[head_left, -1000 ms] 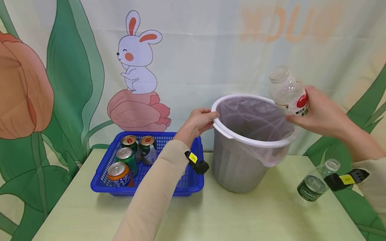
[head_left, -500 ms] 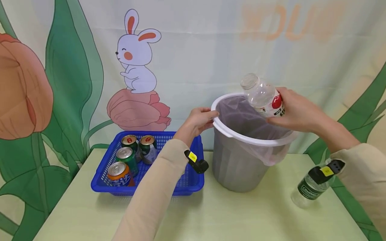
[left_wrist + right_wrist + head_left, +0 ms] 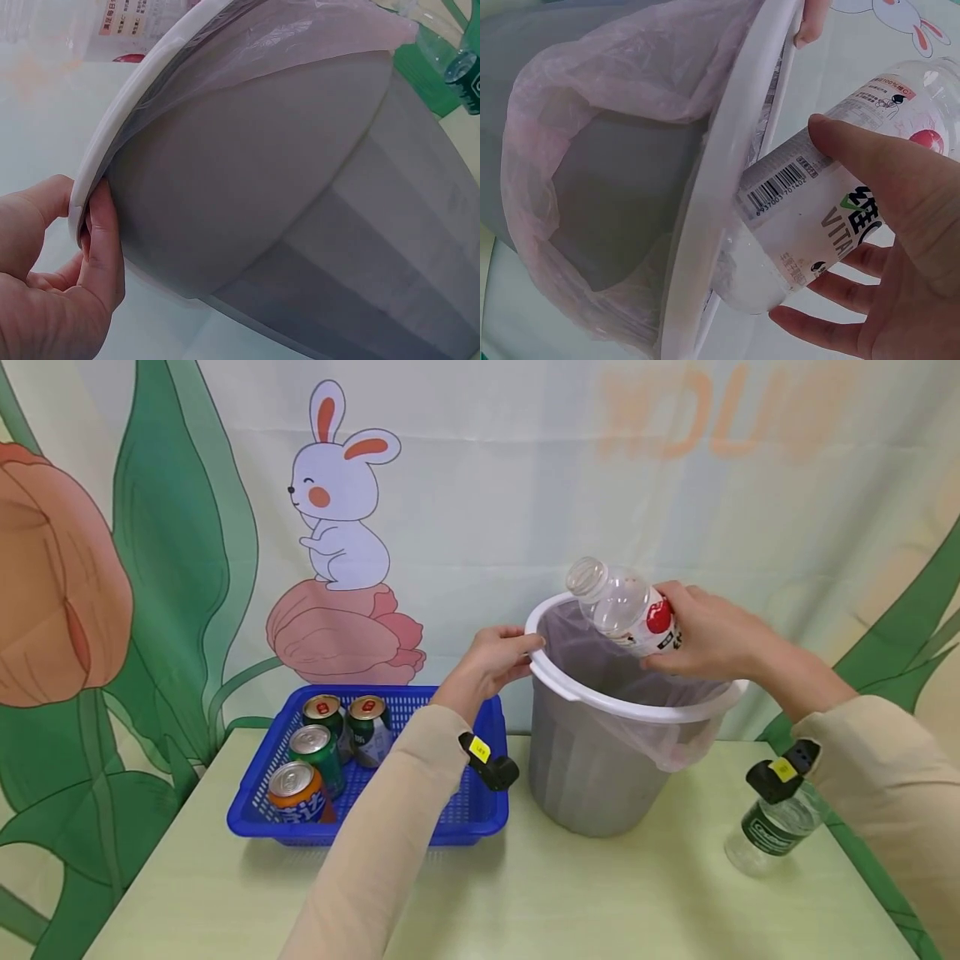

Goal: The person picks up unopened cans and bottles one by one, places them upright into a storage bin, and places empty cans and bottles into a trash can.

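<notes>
A grey trash bin (image 3: 592, 768) with a white rim and a thin pinkish plastic liner (image 3: 547, 150) stands on the table. My left hand (image 3: 495, 664) pinches its rim at the left, thumb on top and fingers beneath, as the left wrist view shows. Over the bin's mouth, my right hand (image 3: 708, 635) holds a clear plastic bottle (image 3: 622, 606) with a white label and red fruit print. The bottle is tilted, its uncapped neck pointing left and up. In the right wrist view its base (image 3: 742, 277) is partly behind the bin's rim.
A blue plastic basket (image 3: 375, 839) at the left holds several drink cans, among them an orange can (image 3: 296, 793) and a green can (image 3: 315, 756). Another clear bottle (image 3: 772, 831) with a green label stands tilted in view at the right, partly behind the right wrist camera.
My right hand has carried the bottle leftward from the bin's right side to over its mouth, and the bottle tilts more. The left hand keeps its hold on the rim.
</notes>
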`<state>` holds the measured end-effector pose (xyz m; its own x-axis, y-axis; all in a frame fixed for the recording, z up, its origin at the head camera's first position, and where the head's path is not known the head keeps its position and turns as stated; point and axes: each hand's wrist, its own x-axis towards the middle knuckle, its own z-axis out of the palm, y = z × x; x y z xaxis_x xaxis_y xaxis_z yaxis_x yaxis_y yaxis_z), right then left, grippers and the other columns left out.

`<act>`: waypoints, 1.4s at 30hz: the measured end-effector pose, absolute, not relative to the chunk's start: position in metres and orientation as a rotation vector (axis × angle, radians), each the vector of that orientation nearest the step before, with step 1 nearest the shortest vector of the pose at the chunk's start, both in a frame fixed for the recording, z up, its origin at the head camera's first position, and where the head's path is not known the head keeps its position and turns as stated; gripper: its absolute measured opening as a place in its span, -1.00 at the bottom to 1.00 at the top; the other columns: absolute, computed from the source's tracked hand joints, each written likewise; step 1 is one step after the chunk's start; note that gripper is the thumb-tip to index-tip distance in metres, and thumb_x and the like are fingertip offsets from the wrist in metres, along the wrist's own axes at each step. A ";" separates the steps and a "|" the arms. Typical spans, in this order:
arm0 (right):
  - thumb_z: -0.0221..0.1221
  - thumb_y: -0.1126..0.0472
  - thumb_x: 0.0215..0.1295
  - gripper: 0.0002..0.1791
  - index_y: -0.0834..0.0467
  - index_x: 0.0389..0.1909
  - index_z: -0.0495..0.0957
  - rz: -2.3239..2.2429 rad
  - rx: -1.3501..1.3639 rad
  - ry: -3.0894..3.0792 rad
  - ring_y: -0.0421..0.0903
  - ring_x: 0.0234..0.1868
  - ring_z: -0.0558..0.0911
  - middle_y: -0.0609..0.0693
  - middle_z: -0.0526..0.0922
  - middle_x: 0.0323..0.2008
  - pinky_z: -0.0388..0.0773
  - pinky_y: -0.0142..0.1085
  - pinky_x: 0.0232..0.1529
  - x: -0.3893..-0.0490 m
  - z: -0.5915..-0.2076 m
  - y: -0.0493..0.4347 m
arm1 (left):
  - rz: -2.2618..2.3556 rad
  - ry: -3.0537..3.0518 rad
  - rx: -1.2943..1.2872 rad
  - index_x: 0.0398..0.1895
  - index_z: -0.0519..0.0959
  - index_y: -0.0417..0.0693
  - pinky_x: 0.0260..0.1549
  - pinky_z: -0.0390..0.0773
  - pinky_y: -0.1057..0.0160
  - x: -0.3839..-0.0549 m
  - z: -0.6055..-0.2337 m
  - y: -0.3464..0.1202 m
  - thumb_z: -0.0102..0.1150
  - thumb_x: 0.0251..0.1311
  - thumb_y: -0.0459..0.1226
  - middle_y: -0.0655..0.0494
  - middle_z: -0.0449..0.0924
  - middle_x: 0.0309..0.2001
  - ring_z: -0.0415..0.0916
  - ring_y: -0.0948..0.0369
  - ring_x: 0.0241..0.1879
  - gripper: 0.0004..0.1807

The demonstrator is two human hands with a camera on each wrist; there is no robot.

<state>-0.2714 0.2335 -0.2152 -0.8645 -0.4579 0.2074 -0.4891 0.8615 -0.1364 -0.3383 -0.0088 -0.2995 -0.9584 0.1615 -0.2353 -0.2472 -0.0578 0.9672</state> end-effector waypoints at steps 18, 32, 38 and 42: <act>0.34 0.09 -0.05 -0.21 0.27 0.15 0.18 0.248 0.713 -2.953 0.05 -0.19 0.49 0.19 0.46 -0.15 0.49 -0.11 -0.24 -0.281 -0.214 0.228 | 2.114 1.928 -0.071 0.16 0.34 -0.16 -0.19 0.60 0.30 -0.340 -0.301 -0.009 0.18 0.16 -0.29 -0.04 0.48 -0.02 0.58 0.16 -0.19 -0.51; 0.31 0.06 0.00 -0.20 0.28 0.19 0.14 0.260 0.696 -3.007 0.07 -0.15 0.47 0.23 0.44 -0.11 0.46 -0.10 -0.20 -0.284 -0.219 0.229 | 2.109 1.930 -0.076 0.16 0.35 -0.14 -0.21 0.61 0.32 -0.341 -0.301 -0.008 0.18 0.16 -0.27 -0.03 0.49 -0.03 0.57 0.17 -0.20 -0.51; 0.22 -0.01 0.11 -0.13 0.20 0.33 0.00 0.238 0.672 -3.066 0.22 0.07 0.42 0.32 0.38 0.09 0.39 0.11 -0.01 -0.283 -0.216 0.233 | 2.120 1.925 -0.077 0.18 0.33 -0.14 -0.21 0.61 0.31 -0.341 -0.300 -0.007 0.18 0.16 -0.27 -0.03 0.49 -0.04 0.55 0.18 -0.23 -0.49; 0.18 -0.03 0.16 -0.15 0.17 0.36 -0.01 0.227 0.679 -3.064 0.27 0.12 0.37 0.33 0.35 0.14 0.35 0.17 0.03 -0.282 -0.215 0.236 | 2.123 1.924 -0.085 0.16 0.35 -0.15 -0.22 0.61 0.31 -0.341 -0.300 -0.007 0.19 0.15 -0.27 -0.03 0.50 -0.06 0.55 0.19 -0.26 -0.50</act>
<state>-0.2817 0.2360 -0.2146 -0.9068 -0.4207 0.0268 -0.4201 0.8963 -0.1418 -0.3410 -0.0074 -0.2997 -0.9607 0.1623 -0.2253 -0.2402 -0.0783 0.9676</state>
